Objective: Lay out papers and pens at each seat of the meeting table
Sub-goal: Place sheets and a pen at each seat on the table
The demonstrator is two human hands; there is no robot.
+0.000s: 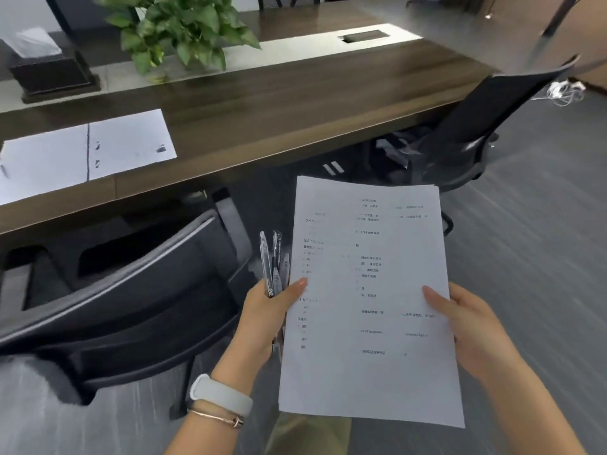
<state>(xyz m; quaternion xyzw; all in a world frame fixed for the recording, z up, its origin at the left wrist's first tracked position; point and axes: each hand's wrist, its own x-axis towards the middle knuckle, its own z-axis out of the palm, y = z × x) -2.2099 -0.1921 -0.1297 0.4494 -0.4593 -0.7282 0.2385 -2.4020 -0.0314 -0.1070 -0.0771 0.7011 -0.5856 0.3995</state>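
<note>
I hold a stack of printed white papers [368,290] in front of me, off the table's near edge. My left hand [266,313] grips the stack's left edge together with a bunch of several pens [274,262] that stick up beside it. My right hand [466,326] holds the stack's right edge, thumb on top. On the dark wooden meeting table [279,106], at the left seat, a white sheet [131,144] lies flat with a thin dark pen [88,152] on it, and another sheet [39,165] lies beside it.
A black mesh chair [115,290] stands pushed in at the left seat, another black chair [473,126] at the seat to the right. A potted green plant [177,27] and a black tissue box [49,70] sit along the table's middle strip. Grey floor lies to the right.
</note>
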